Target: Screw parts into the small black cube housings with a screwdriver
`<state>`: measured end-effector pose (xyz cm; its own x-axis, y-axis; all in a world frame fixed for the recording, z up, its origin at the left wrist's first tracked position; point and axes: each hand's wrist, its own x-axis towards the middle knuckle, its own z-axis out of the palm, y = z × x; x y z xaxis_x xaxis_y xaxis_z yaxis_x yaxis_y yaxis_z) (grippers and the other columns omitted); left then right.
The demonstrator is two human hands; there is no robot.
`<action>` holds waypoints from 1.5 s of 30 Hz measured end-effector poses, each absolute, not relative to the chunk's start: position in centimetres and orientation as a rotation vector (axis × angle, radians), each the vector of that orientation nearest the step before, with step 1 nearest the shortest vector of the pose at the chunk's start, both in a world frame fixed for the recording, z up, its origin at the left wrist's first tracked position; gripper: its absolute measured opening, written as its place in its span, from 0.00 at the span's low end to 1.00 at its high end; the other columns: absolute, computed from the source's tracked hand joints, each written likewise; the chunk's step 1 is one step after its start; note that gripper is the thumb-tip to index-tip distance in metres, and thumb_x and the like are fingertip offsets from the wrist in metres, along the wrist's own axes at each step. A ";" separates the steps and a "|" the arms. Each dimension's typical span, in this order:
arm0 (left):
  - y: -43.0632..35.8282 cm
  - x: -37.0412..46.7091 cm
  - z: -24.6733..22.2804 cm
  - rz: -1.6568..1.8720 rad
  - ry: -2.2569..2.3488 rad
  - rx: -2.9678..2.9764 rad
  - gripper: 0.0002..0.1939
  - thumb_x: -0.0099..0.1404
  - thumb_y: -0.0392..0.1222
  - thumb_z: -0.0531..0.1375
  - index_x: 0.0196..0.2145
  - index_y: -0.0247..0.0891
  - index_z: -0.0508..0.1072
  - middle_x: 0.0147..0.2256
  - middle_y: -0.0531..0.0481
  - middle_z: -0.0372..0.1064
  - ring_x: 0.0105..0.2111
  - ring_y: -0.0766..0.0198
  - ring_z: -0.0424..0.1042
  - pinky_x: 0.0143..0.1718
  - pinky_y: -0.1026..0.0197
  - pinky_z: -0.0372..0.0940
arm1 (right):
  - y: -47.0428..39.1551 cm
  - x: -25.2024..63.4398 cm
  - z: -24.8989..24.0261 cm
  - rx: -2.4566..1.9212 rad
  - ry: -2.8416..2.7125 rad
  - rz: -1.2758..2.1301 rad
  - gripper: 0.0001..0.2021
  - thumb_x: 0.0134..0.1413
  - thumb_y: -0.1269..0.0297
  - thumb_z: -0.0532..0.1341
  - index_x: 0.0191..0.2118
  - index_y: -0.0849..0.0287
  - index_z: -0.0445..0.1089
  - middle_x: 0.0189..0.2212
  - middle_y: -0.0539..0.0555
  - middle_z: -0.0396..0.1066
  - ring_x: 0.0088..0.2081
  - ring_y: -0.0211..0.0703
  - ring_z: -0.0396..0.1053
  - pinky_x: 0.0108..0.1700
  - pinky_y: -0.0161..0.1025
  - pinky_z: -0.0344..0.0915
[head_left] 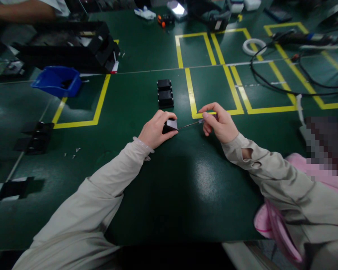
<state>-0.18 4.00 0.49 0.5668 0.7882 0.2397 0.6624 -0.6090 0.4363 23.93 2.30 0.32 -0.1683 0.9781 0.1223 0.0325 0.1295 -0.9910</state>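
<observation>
Sitting near the centre of the frame, a small black block with a pale grey face (171, 124) is pinched between the thumb and curled fingers of the left hand (157, 129). The right hand (218, 123), just right of centre, pinches a thin screwdriver with a clear handle (189, 125), its tip at the block's lower right corner. Above stand joined black blocks (165, 93); loose silver screws (76, 151) lie lower left, and a blue plastic bin (58, 80) sits upper left.

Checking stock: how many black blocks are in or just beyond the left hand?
3: a held block in the left hand, plus a nearer block and a farther block beyond it.
</observation>
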 end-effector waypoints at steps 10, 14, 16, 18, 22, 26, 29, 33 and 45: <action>4.0 -0.1 0.5 0.608 1.190 2.510 0.19 0.62 0.41 0.64 0.49 0.39 0.65 0.46 0.47 0.65 0.46 0.58 0.68 0.46 0.55 0.67 | 2.4 23.9 0.2 -1.048 -1.436 1.206 0.09 0.58 0.59 0.60 0.41 0.54 0.60 0.14 0.40 0.59 0.13 0.32 0.59 0.16 0.33 0.57; 4.0 -0.2 0.5 0.609 1.186 2.514 0.19 0.62 0.41 0.64 0.49 0.39 0.65 0.46 0.47 0.65 0.45 0.58 0.68 0.45 0.55 0.67 | 2.3 23.9 0.2 -1.073 -1.422 1.219 0.08 0.59 0.57 0.59 0.38 0.55 0.61 0.10 0.37 0.51 0.11 0.32 0.55 0.15 0.34 0.56; 4.0 -0.2 0.5 0.605 1.185 2.515 0.19 0.62 0.41 0.64 0.49 0.39 0.65 0.46 0.47 0.65 0.45 0.58 0.68 0.45 0.55 0.67 | 2.3 23.9 0.2 -1.074 -1.441 1.202 0.08 0.59 0.58 0.60 0.39 0.55 0.61 0.11 0.37 0.52 0.11 0.32 0.55 0.14 0.33 0.55; 4.0 -0.2 0.6 0.602 1.188 2.514 0.19 0.62 0.41 0.64 0.49 0.39 0.65 0.46 0.47 0.65 0.45 0.57 0.68 0.46 0.55 0.67 | 2.3 23.9 0.3 -1.053 -1.455 1.192 0.09 0.58 0.59 0.60 0.41 0.54 0.60 0.13 0.39 0.56 0.12 0.32 0.58 0.15 0.33 0.55; 4.0 -0.2 0.6 0.595 1.203 2.506 0.19 0.62 0.41 0.64 0.49 0.39 0.65 0.46 0.46 0.65 0.46 0.57 0.69 0.46 0.54 0.67 | 2.3 23.9 0.3 -1.048 -1.432 1.212 0.12 0.57 0.57 0.62 0.41 0.54 0.60 0.14 0.39 0.58 0.13 0.32 0.59 0.16 0.34 0.57; 4.0 -0.2 0.6 0.591 1.201 2.510 0.19 0.62 0.41 0.64 0.49 0.39 0.65 0.46 0.46 0.65 0.46 0.57 0.69 0.46 0.54 0.67 | 2.2 23.9 0.4 -1.092 -1.417 1.215 0.11 0.57 0.53 0.60 0.38 0.54 0.62 0.10 0.37 0.49 0.10 0.32 0.53 0.15 0.35 0.55; 4.0 -0.2 0.6 0.591 1.195 2.512 0.19 0.62 0.41 0.64 0.49 0.39 0.65 0.46 0.46 0.65 0.45 0.57 0.68 0.45 0.54 0.67 | 2.2 23.9 0.5 -1.082 -1.436 1.207 0.10 0.57 0.57 0.61 0.40 0.53 0.61 0.12 0.38 0.54 0.12 0.33 0.56 0.15 0.35 0.55; 4.0 -0.2 0.6 0.596 1.195 2.512 0.18 0.62 0.41 0.64 0.48 0.40 0.65 0.46 0.47 0.65 0.46 0.57 0.68 0.46 0.54 0.67 | 2.2 23.8 0.6 -1.065 -1.429 1.214 0.11 0.56 0.58 0.62 0.41 0.53 0.61 0.14 0.40 0.59 0.14 0.33 0.60 0.17 0.34 0.57; 4.0 -0.2 0.6 0.599 1.192 2.518 0.19 0.62 0.41 0.64 0.49 0.39 0.65 0.46 0.46 0.65 0.46 0.58 0.68 0.46 0.55 0.67 | 2.2 23.8 0.5 -1.056 -1.434 1.221 0.13 0.56 0.55 0.62 0.41 0.54 0.61 0.13 0.40 0.58 0.13 0.33 0.58 0.16 0.35 0.57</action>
<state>-0.18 3.99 0.57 0.5711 0.7840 0.2434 0.6630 -0.6154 0.4263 23.84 2.19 0.48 -0.1829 0.9754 0.1227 0.0342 0.1311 -0.9908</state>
